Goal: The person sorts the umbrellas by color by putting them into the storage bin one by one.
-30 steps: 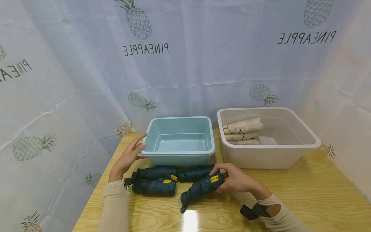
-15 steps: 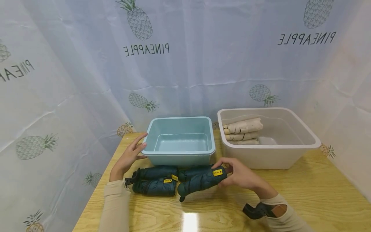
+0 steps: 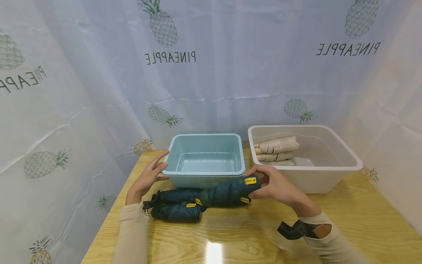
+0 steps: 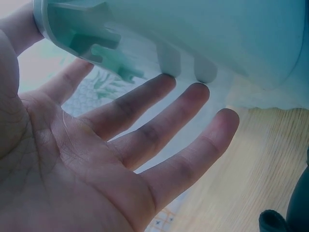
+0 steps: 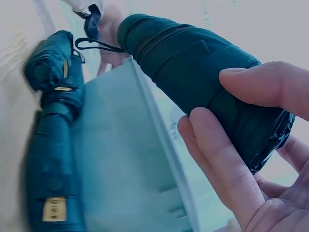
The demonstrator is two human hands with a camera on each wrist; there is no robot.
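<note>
A dark green folded umbrella point(image 3: 232, 189) is held above the table point(image 3: 250, 234), just in front of the blue bin point(image 3: 204, 181). The right hand point(image 3: 277, 187) grasps it near its tagged end, thumb on one side and fingers on the other, and a thin loop point(image 5: 99, 44) sticks out from its far end. Below it, partly covered, lies a second umbrella point(image 3: 227, 202). To its left two more umbrellas point(image 3: 181, 214) lie side by side, yellow tags showing. The left hand point(image 3: 148, 179) touches the blue bin's left rim, its fingers spread and mostly straight, clasping none of the umbrellas. To the right stands the white bin point(image 3: 306, 179), with pale bundles point(image 3: 277, 145) inside. Behind hangs a pineapple-print curtain point(image 3: 230, 80).
</note>
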